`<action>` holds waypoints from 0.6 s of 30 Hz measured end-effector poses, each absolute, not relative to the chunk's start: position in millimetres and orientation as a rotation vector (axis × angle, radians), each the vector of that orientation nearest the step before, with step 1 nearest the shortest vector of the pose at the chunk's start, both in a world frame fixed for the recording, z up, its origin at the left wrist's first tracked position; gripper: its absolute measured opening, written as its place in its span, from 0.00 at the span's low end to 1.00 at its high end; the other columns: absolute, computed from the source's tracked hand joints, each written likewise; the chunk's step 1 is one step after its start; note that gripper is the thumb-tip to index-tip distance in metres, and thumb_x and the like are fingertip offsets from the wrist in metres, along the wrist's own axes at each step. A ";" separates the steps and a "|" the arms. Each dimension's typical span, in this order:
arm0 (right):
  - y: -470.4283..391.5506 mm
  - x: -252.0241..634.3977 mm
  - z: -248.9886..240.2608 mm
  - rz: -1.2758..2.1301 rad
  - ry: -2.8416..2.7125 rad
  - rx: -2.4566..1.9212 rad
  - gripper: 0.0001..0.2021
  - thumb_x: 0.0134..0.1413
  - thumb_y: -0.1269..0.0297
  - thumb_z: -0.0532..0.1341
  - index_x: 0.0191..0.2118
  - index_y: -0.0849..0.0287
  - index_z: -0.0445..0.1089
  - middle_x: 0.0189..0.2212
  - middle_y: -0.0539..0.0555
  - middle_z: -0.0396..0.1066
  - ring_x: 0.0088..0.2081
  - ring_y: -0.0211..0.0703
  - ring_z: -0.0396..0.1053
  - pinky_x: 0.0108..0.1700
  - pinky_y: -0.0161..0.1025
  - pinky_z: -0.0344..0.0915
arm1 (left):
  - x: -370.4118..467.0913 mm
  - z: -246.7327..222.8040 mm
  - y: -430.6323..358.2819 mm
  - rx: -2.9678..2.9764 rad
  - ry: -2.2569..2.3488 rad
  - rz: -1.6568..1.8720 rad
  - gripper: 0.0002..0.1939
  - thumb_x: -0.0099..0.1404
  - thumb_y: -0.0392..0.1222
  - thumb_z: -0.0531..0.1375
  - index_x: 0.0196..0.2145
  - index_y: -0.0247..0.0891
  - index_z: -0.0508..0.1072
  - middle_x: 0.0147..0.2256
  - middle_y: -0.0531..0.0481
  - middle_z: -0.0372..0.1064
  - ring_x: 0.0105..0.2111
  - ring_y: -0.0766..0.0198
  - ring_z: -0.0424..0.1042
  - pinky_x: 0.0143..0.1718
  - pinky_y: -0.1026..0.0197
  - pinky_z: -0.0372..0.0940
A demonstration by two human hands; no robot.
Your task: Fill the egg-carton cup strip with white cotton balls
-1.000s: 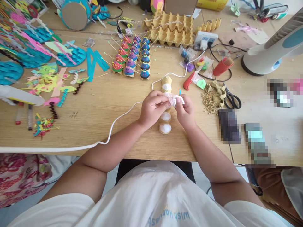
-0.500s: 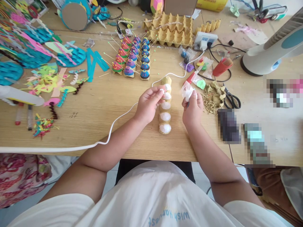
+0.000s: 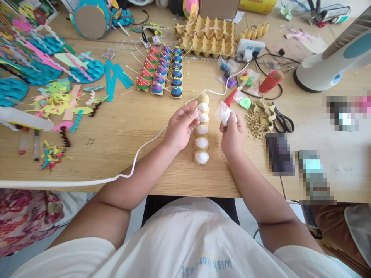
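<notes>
Between my arms a strip of egg-carton cups (image 3: pixel 202 149) lies on the table, several cups covered with white clay and the farthest one bare. My left hand (image 3: pixel 180 127) is beside the strip's left edge, thumb and forefinger pinching a small bit of white clay (image 3: pixel 197 112). To the right of the strip, my right hand (image 3: pixel 232 136) is closed on a crumpled clear plastic bag (image 3: pixel 222 111) with white clay in it. A red-handled knife (image 3: pixel 231 96) lies just beyond that bag.
Painted carton cups (image 3: pixel 159 78) with pins stand in rows behind. A white cable (image 3: pixel 139 152) runs past my left forearm. Scissors (image 3: pixel 285 119), shredded carton (image 3: pixel 255 123) and a red cup (image 3: pixel 271 82) lie right; paper scraps (image 3: pixel 55 96) lie left.
My right hand has moved slightly left with the plastic bag, nearer the carton strip. The left hand has shifted a little left, its pinch still closed on the clay.
</notes>
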State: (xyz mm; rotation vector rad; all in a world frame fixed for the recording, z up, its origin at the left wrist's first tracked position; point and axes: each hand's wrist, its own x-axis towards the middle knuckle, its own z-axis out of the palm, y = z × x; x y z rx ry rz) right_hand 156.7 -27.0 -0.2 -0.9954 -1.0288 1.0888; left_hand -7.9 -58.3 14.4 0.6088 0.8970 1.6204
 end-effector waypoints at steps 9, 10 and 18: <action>-28.5 157.6 -0.1 1.197 -1.081 -0.930 0.31 0.56 0.25 0.68 0.32 0.50 0.66 0.24 0.44 0.61 0.25 0.35 0.58 0.29 0.37 0.59 | -17.9 -7.7 -48.3 0.930 0.982 1.537 0.19 0.71 0.61 0.73 0.49 0.47 0.83 0.38 0.52 0.84 0.35 0.69 0.82 0.37 0.65 0.77; -29.3 157.0 0.3 1.220 -1.088 -0.926 0.32 0.55 0.24 0.69 0.32 0.50 0.66 0.24 0.44 0.61 0.26 0.35 0.58 0.29 0.37 0.59 | -16.4 -5.4 -49.7 0.923 0.977 1.520 0.21 0.69 0.65 0.73 0.46 0.46 0.83 0.36 0.51 0.83 0.32 0.69 0.80 0.34 0.65 0.76; -33.5 157.1 1.1 1.276 -1.171 -0.855 0.30 0.57 0.26 0.69 0.32 0.51 0.69 0.24 0.44 0.64 0.26 0.34 0.61 0.31 0.36 0.63 | -6.4 13.1 -61.9 1.064 0.944 1.491 0.32 0.59 0.75 0.74 0.34 0.41 0.79 0.26 0.54 0.71 0.24 0.70 0.66 0.23 0.66 0.61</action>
